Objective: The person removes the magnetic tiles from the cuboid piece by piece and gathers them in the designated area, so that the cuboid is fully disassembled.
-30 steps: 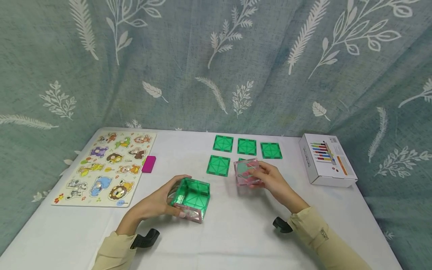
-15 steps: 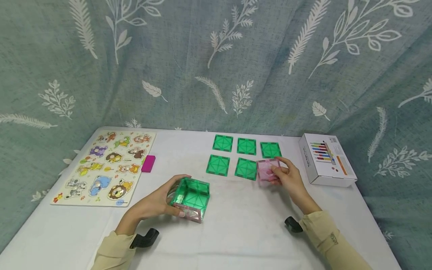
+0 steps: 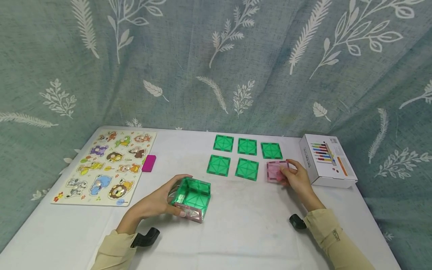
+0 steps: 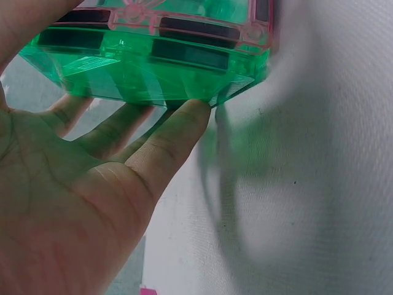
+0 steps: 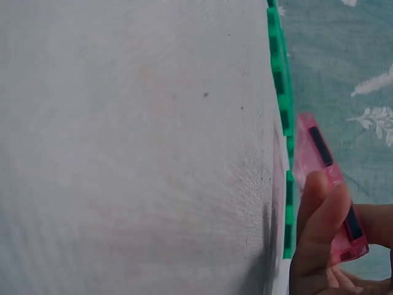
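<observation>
My left hand [image 3: 158,202] grips an open box of green magnetic tiles [image 3: 198,199], thumb on the pink magnetic tile [image 3: 193,213] that forms its near side. In the left wrist view the fingers reach along the green wall [image 4: 135,80], and dark magnet strips show in the tile edges. Between thumb and fingers, my right hand [image 3: 299,183] pinches another square pink magnetic tile [image 3: 272,173], at the right end of the nearer row of green tiles. Tilted in the right wrist view, this pink tile [image 5: 309,153] stands off the tabletop surface.
Several loose green tiles [image 3: 247,168] lie in two rows behind the hands. An animal puzzle board [image 3: 75,165] is at the left, with a magenta block [image 3: 149,163] by its edge. A white box [image 3: 327,178] stands at the right, near my right hand.
My right hand has carried the pink tile rightward, from over the nearer row's second green tile to beyond it, uncovering that tile. The left hand and the box have stayed put.
</observation>
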A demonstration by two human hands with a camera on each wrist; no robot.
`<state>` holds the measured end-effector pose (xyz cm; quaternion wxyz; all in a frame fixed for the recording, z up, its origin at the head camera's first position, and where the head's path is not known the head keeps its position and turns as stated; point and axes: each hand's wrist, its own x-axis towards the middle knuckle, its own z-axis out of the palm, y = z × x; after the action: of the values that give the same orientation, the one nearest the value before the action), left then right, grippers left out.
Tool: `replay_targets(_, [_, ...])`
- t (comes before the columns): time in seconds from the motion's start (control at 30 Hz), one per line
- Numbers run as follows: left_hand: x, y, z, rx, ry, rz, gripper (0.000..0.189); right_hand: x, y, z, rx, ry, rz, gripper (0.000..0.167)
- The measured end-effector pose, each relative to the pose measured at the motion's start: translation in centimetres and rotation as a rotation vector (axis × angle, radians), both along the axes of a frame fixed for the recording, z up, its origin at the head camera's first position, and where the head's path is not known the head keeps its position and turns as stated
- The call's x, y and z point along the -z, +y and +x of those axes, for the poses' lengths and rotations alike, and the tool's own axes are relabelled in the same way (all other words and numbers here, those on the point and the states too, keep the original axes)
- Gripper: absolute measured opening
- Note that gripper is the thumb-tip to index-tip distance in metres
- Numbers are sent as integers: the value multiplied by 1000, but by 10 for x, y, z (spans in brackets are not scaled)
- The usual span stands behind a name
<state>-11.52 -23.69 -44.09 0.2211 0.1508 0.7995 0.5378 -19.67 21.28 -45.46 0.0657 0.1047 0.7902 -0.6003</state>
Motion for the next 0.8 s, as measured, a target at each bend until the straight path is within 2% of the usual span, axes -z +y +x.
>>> replay_targets(0.27, [-1,0,2,-23,12,-48,109,3,2,-2,1,-12,58,61])
replay_targets(0.53, [-1,0,1,-20,14,-38,108,7,2,-6,15,-43,114,62])
replay_targets(0.8, [-2,0,1,2,13,-27,109,6,1,-9,-4,-34,222,62])
